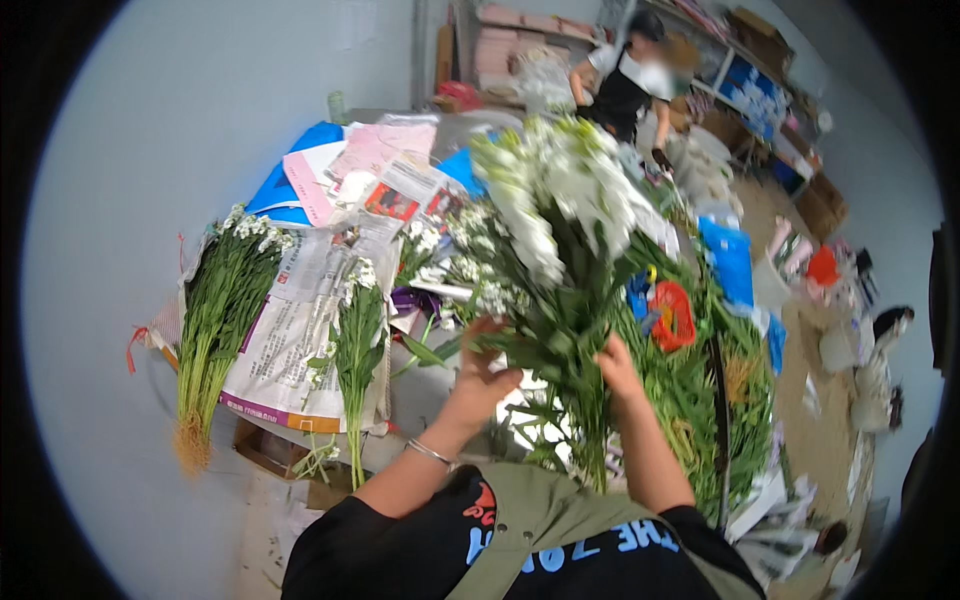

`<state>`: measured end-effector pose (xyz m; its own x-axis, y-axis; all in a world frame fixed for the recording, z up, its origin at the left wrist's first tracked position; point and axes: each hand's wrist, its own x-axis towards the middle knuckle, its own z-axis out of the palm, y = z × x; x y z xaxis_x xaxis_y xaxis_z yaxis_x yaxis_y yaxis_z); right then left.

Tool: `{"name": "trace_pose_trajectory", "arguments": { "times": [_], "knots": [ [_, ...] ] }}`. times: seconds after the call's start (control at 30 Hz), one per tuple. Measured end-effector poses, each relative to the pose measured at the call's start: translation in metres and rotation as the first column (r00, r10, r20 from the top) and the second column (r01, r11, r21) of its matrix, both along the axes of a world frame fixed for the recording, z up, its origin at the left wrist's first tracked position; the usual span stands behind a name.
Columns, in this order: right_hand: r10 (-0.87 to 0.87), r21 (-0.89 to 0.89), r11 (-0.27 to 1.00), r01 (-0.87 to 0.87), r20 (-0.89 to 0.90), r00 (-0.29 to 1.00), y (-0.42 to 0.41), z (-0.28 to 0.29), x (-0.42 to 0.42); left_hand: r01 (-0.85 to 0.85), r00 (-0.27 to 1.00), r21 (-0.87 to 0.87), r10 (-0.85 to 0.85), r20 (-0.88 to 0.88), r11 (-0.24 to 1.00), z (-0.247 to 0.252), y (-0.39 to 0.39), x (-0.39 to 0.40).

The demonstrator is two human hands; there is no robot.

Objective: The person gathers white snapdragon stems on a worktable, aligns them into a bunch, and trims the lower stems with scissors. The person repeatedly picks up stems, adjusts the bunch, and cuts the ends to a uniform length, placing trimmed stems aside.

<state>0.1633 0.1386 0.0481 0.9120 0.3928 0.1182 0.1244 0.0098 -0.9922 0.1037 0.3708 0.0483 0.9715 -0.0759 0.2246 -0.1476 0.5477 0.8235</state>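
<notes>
A large bunch of white cut flowers with dark green leaves stands upright before my chest, its heads blurred. My right hand grips the bunch's stems from the right side. Just left of the leaves is my left hand, its thumb and fingers apart and nothing seen in its grasp; its fingertips are partly blurred. Further left, a small bunch of white flowers lies on a printed woven sack. A thicker bunch lies at the table's left end, its pale roots hanging over the edge.
Newspaper and blue wrapping cover the table's far left. A red plastic basket sits on heaped green stems at right. A co-worker in a dark apron stands beyond the table. Buckets and scraps lie across the right floor.
</notes>
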Motion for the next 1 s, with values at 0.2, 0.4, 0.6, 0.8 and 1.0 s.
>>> {"name": "trace_pose_trajectory", "arguments": {
  "times": [0.2,0.4,0.6,0.8,1.0],
  "knots": [
    [0.014,-0.172,0.984,0.041,0.311,0.950,0.067,0.062,-0.014,0.141,0.984,0.161,-0.120,-0.132,0.977,-0.014,0.007,0.018],
    [0.071,0.121,0.986,-0.116,0.323,0.944,0.033,0.066,-0.015,-0.041,0.992,-0.273,0.006,-0.128,0.961,0.029,-0.010,0.048],
    [-0.073,-0.361,0.912,0.193,0.319,0.945,-0.029,0.015,-0.047,-0.188,0.968,-0.269,0.133,-0.210,0.945,0.029,0.001,0.052],
    [-0.103,-0.212,0.725,0.656,0.908,0.407,0.032,-0.023,-0.067,-0.156,0.918,-0.182,0.075,-0.389,0.971,0.024,-0.016,0.049],
    [-0.040,-0.037,0.892,0.450,0.986,0.159,0.023,-0.019,-0.068,-0.256,0.962,0.076,0.261,-0.076,0.964,0.005,0.011,0.057]
  ]
}}
